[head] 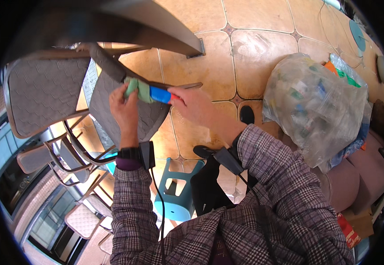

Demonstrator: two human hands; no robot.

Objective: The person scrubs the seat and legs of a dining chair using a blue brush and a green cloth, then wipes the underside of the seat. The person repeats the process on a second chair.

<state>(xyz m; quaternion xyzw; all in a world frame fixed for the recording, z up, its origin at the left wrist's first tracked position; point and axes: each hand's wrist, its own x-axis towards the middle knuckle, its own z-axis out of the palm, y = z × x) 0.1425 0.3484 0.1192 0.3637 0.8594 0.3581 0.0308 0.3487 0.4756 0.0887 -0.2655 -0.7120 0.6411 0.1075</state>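
Note:
My right hand [193,107] grips the red end of a blue-and-red handle [160,95]. A green cloth [138,90] is bunched around the far part of that handle, which hides what lies beneath it. The fingers of my left hand [124,107] pinch the cloth from the near side. Both hands are over a chair with a grey quilted seat [148,119], and the cloth is close to the dark end of the chair's padded upper part [107,63].
Another quilted chair [47,92] stands at left, with more chairs behind it. A teal plastic stool [175,198] is near my legs. At right, a large clear plastic bag [311,106] of mixed items leans on a brown sofa [354,185]. A table leg [192,43] reaches the tiled floor [205,66].

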